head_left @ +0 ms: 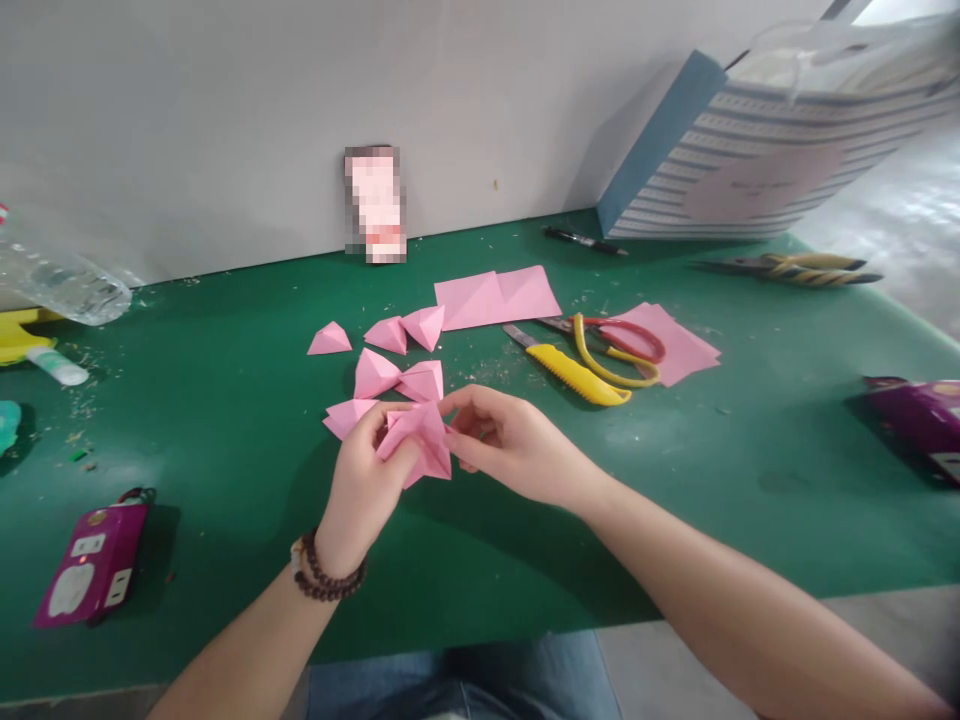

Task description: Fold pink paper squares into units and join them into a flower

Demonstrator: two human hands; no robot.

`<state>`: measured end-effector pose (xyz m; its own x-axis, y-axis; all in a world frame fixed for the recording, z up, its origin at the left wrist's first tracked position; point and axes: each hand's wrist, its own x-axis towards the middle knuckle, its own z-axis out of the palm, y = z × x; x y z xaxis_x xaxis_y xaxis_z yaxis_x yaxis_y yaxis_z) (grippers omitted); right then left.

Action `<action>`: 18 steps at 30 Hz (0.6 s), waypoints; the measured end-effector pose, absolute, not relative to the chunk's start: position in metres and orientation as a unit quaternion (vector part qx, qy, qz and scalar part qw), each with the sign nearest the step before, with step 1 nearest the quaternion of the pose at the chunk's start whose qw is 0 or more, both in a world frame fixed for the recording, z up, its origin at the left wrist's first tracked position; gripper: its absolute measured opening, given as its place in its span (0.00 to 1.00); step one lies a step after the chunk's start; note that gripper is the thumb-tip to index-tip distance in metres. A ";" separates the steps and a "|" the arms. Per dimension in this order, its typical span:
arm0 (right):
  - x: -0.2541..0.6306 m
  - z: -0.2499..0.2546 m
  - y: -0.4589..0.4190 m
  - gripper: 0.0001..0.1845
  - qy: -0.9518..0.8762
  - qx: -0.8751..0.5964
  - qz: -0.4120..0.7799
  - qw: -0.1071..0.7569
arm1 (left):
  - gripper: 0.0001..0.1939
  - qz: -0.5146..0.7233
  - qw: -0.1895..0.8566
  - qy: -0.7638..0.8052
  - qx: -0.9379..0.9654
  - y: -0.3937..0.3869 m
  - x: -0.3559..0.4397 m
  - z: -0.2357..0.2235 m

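Note:
My left hand (371,475), with dark beads round its wrist, grips a folded piece of pink paper (426,440), its thumb lying across the front. On the paper's right edge, my right hand (502,440) closes in a pinch of thumb and forefinger. Part of another pink folded piece (348,416) shows behind the left fingers. Just beyond the hands are a pair of joined-looking pink folded pieces (376,374), two more touching pieces (424,327) and a single one (329,339). Flat pink sheets (499,297) lie farther back.
Right of the hands lie a yellow-handled knife (581,375), scissors (630,340), more pink paper (675,345), a pen (585,241) and pliers (795,268). A striped bag (750,160) stands behind. At left are a bottle (67,280), a white-and-green tube (58,366) and a purple box (94,560).

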<state>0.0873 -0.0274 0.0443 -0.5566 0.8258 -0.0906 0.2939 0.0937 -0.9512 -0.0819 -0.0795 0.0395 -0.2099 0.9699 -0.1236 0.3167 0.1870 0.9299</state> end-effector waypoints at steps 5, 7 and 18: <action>0.088 0.043 -0.027 0.08 -0.711 -0.426 0.505 0.242 | 0.14 0.411 0.452 0.641 0.464 -0.082 -0.081 0.038; 0.088 0.043 -0.026 0.08 -0.715 -0.431 0.493 0.244 | 0.14 0.421 0.481 0.621 0.453 -0.083 -0.081 0.037; 0.086 0.045 -0.033 0.11 -0.724 -0.394 0.494 0.277 | 0.17 0.411 0.446 0.624 0.492 -0.080 -0.081 0.037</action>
<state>0.0857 -0.0329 0.0451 -0.5352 0.8447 0.0121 0.2974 0.2018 -0.9332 -0.0806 -0.0804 0.0373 -0.1171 0.9813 -0.1525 0.2473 0.1775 0.9525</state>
